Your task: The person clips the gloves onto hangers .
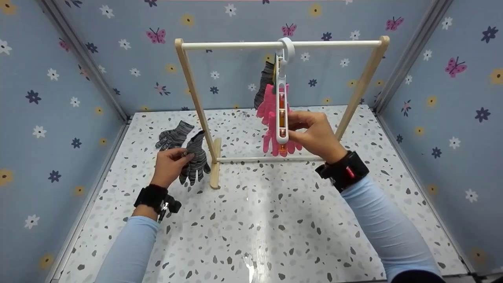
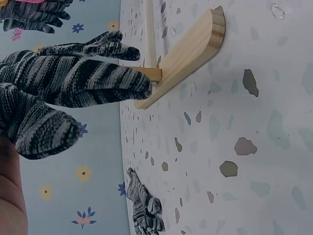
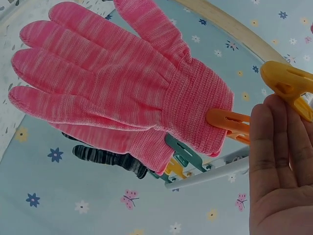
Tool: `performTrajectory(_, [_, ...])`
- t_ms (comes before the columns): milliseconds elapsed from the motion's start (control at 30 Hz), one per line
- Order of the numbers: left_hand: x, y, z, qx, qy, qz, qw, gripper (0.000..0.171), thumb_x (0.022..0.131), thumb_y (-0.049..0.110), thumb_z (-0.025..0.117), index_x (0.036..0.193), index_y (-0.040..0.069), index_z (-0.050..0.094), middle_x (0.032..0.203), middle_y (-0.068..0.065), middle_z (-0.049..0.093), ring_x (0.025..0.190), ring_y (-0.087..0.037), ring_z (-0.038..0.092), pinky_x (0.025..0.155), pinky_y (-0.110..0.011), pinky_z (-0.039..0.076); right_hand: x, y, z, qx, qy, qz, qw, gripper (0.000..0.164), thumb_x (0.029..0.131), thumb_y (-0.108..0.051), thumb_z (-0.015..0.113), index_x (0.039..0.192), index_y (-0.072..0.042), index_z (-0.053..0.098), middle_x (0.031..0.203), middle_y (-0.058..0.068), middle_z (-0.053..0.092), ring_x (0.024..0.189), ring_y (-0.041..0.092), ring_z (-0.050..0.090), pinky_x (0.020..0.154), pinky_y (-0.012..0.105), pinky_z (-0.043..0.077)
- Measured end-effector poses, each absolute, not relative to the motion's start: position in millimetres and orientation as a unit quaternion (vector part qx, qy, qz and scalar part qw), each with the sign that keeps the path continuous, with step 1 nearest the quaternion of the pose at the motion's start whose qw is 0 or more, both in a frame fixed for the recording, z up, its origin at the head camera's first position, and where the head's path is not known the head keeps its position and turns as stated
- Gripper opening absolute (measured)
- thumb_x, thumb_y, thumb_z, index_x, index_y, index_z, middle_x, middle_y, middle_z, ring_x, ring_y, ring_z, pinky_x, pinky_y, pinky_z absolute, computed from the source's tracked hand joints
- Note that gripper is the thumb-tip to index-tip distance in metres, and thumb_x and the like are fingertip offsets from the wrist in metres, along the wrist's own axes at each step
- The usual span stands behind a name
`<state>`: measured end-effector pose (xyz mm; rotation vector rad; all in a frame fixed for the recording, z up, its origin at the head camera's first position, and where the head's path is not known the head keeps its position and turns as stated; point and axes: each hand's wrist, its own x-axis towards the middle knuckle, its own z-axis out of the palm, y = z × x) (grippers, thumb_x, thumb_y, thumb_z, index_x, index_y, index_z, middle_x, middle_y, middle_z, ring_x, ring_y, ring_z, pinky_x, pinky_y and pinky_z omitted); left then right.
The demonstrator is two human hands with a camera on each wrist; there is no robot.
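My left hand (image 1: 169, 167) pinches the cuff of a grey-and-black striped glove (image 1: 196, 157), its fingers hanging down beside the rack's left post. Another striped glove (image 1: 175, 135) lies on the table just behind. My right hand (image 1: 316, 135) is at the near end of a white clip hanger (image 1: 282, 129), thumb and forefinger curled at a yellow clip (image 3: 288, 83). An orange clip (image 3: 230, 122) grips the cuff of a pink glove (image 3: 112, 73). Behind it hang a second pink glove (image 1: 267, 104) and a dark striped glove (image 1: 265, 84).
The hanger hooks over the white top rail (image 1: 235, 45) of a wooden rack (image 1: 361, 86). A foot of the rack (image 1: 215, 173) stands near my left hand. Flowered panels (image 1: 70, 98) enclose the speckled table (image 1: 251, 220) at the back and both sides.
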<state>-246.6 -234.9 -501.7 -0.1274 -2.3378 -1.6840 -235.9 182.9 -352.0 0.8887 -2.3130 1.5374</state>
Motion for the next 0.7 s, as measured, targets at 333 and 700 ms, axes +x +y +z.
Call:
performTrajectory(333, [-247.9, -226.8, -498.5, -0.057, -0.809, -0.572, 0.119, 0.016, 0.095, 0.001, 0.082, 0.107, -0.009, 0.081, 0.069, 0.002, 0.066, 0.054, -0.003, 0.05, 0.055, -0.018, 0.043, -235.5, 183.8, -349.1, 0.311, -0.791, 0.517, 0.104, 0.034, 0.087, 0.006, 0.085, 0.121, 0.008, 0.077, 0.11, 0.022, 0.082, 0.092, 0.003, 0.075, 0.089, 0.023, 0.062])
performTrajectory(700, [-248.6, -214.2, -492.4, -0.073, -0.808, -0.575, 0.106, 0.012, 0.098, 0.003, 0.079, 0.103, -0.008, 0.081, 0.073, 0.002, 0.068, 0.06, -0.004, 0.054, 0.058, -0.018, 0.045, -235.0, 186.3, -345.0, 0.328, -0.788, 0.511, 0.105, 0.031, 0.089, 0.008, 0.083, 0.119, 0.011, 0.077, 0.108, 0.025, 0.081, 0.091, 0.012, 0.078, 0.089, 0.022, 0.063])
